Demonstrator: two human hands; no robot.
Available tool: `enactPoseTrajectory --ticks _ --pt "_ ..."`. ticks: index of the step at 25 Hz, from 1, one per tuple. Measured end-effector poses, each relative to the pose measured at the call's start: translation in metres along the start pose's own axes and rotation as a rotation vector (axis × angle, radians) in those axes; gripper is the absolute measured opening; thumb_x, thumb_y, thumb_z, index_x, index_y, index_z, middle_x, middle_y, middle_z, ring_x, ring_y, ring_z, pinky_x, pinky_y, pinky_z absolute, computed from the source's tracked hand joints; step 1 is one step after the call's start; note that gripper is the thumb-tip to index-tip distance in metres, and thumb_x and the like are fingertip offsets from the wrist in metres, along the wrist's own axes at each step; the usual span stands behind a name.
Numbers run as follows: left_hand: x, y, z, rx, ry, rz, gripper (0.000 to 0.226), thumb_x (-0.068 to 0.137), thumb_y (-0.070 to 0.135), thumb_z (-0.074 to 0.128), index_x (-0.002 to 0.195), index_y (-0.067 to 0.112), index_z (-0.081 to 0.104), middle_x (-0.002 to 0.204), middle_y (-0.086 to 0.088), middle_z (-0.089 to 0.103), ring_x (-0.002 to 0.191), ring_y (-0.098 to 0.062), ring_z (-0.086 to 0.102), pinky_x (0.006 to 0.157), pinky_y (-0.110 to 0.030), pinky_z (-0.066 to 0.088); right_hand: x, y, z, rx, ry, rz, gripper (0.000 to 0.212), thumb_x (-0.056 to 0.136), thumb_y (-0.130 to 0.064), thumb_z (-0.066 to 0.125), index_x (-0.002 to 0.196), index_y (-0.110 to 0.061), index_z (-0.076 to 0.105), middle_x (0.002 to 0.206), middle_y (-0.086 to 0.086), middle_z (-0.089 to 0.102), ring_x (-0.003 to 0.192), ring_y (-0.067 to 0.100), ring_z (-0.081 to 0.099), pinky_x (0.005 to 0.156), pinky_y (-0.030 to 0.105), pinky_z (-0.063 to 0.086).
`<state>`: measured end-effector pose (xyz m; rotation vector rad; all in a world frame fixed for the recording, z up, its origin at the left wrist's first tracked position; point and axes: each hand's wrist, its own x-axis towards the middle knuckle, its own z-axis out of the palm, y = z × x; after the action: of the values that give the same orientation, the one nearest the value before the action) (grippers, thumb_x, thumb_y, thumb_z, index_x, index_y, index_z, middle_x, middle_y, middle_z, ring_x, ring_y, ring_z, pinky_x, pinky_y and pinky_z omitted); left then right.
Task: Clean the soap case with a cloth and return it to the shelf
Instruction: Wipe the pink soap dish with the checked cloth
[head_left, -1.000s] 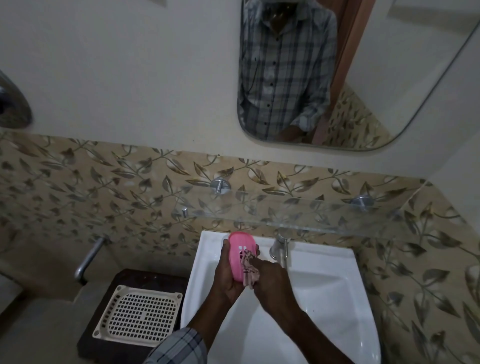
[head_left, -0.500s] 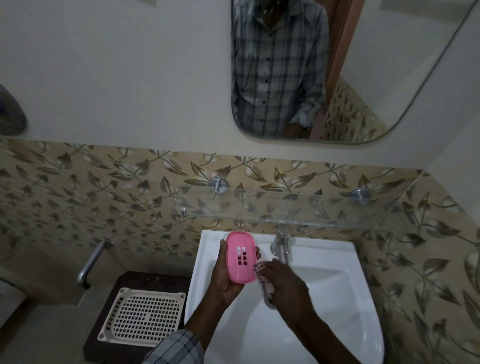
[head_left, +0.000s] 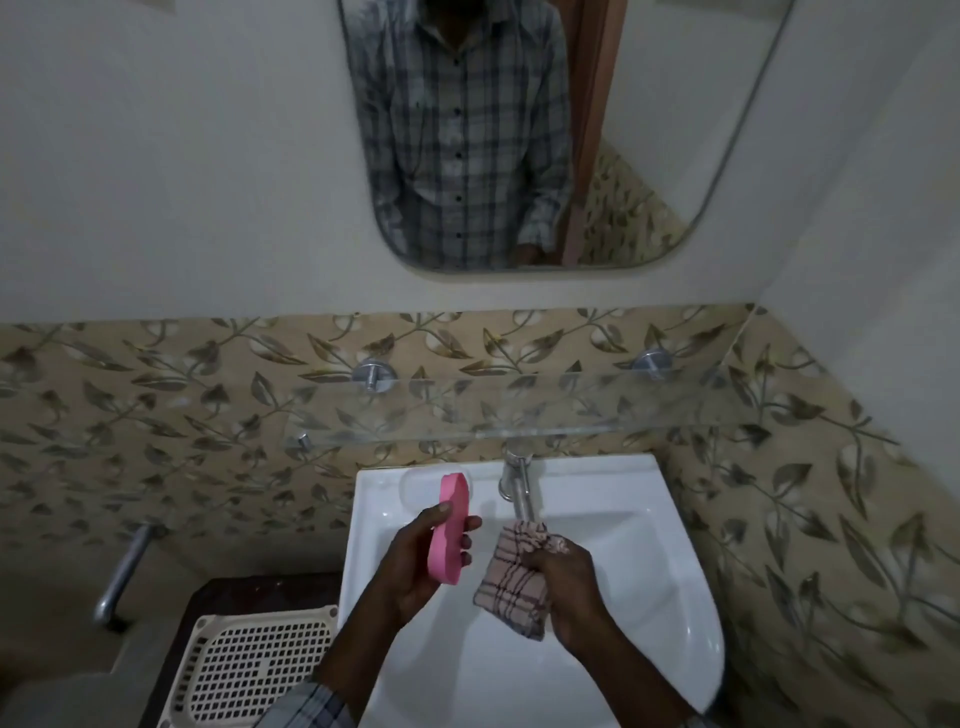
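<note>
Case (head_left: 451, 527): pink, standing on edge in the left hand, hovering over the sink's left side, below the shelf and apart from it.
Left hand (head_left: 415, 566): gripping the case, thumb pressing on its left face, fingertips showing on its right.
Right hand (head_left: 569, 587): clutching the cloth in curled fingers, just right of the case and not touching it.
Cloth (head_left: 511, 587): checked, bunching at the fingers and hanging down over the basin; a gap is showing between it and the case.
Sink (head_left: 649, 545): white, lying under both hands.
Tap (head_left: 517, 480): steel, pointing down at the back of the sink, just above the cloth.
Shelf (head_left: 519, 410): glass, sitting on two round wall mounts above the tap.
Mirror (head_left: 649, 130): hanging higher up, reflecting a checked shirt.
Tray (head_left: 249, 670): cream, perforated, lying left of the sink.
</note>
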<state>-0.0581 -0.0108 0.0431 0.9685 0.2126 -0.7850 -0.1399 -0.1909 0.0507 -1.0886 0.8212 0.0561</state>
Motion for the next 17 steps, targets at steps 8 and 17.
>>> enactPoseTrajectory --ticks 8,17 --pt "-0.012 0.003 -0.007 0.072 -0.233 -0.17 0.046 0.077 0.024 0.077 0.118 0.004 0.07 0.114 -0.023 0.07 0.095 -0.035 0.071 0.077 -0.043 0.059 0.023 -0.01 0.023 0.091 -0.155 0.2 0.026 0.082 -0.001 0.074 0.105 0.01 0.069 0.101 0.031 0.072 0.092 0.044 0.071 0.081 0.057 0.058" --pt "-0.005 -0.012 -0.004 0.705 0.078 0.124 0.087 0.055 0.04 0.095 0.128 0.024 0.051 0.11 -0.011 0.072 0.09 -0.03 0.074 0.076 -0.046 0.062 0.006 -0.024 0.041 -0.653 -0.131 -0.422 0.03 0.094 -0.033 0.064 0.089 -0.006 0.074 0.081 0.013 0.075 0.073 0.022 0.071 0.074 0.046 0.061"
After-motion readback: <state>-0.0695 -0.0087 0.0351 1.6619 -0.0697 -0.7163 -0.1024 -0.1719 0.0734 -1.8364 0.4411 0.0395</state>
